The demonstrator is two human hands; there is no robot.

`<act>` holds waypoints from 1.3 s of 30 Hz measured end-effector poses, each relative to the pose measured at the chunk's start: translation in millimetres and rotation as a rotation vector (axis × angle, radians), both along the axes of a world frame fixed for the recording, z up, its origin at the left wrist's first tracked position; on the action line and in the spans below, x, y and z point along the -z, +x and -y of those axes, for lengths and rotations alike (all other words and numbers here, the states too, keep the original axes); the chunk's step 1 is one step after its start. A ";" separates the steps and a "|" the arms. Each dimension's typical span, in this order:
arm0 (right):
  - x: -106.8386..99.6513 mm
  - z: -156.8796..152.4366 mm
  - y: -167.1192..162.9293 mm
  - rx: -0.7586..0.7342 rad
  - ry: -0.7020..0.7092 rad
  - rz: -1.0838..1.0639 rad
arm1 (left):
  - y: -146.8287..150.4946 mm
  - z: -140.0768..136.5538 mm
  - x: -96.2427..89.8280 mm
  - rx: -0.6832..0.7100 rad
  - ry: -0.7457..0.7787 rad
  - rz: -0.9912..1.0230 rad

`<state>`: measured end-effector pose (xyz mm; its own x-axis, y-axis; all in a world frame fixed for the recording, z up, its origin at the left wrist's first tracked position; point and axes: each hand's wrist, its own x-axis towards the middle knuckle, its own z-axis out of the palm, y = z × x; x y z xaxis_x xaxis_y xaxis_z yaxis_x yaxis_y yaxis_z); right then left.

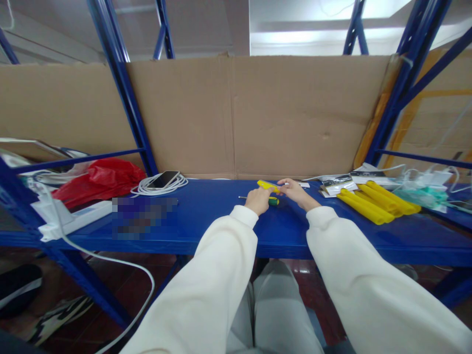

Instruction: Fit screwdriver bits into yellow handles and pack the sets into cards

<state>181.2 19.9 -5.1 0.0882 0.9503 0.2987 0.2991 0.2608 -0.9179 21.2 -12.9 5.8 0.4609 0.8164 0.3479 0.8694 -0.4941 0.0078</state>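
Close in front of me, both hands meet over the blue shelf around a small yellow piece [266,185], whose exact kind I cannot make out. My left hand [258,200] is closed on its near side. The fingers of my right hand [294,193] are bent and pinch at its right end; the fingertips are partly hidden. Beneath the hands lies a screwdriver [274,201] with a green and yellow handle, its thin shaft pointing left past my left hand.
Several yellow tubes [368,206] and paper packets [337,185] lie right. A phone [165,180] rests on a coiled white cable [147,186] at left, near a red bag [105,179] and a white power strip [88,216]. Cardboard [295,118] stands behind; blue posts [125,98] flank it.
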 end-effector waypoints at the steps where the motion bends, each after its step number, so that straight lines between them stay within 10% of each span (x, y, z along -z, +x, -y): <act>1: 0.1 -0.1 0.2 0.000 -0.002 0.003 | 0.0 0.1 0.1 -0.001 -0.003 -0.005; 13: -0.9 -8.1 19.9 -0.070 -0.111 0.018 | -0.7 -3.7 2.8 0.038 -0.017 0.095; 21: 19.7 -34.4 85.8 0.604 -0.197 0.488 | -4.2 -15.6 1.5 0.019 -0.188 0.808; 28: 30.3 -47.9 99.8 0.555 -0.192 0.847 | -3.5 -13.4 -4.4 0.037 -0.612 1.436; 39: 24.3 -50.0 96.4 0.534 -0.271 0.998 | -4.3 -14.1 -7.1 0.109 -0.860 1.535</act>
